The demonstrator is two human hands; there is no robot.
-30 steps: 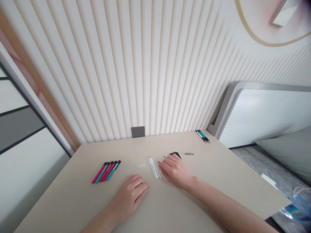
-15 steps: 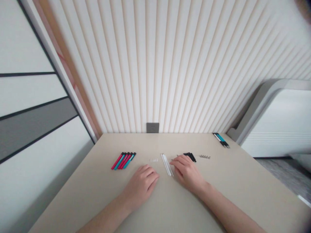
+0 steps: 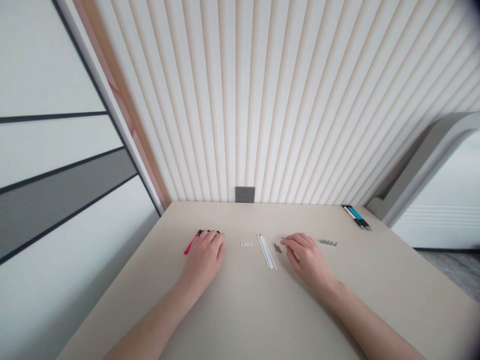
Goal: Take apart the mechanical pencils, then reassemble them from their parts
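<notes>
Pens under left hand, mid-tabletop

The person's left hand lies palm-down with its fingers curled forward, while the right hand is also palm-down, its fingers reaching inward. Both bare forearms angle in from below, and the hands stay well apart.
</notes>
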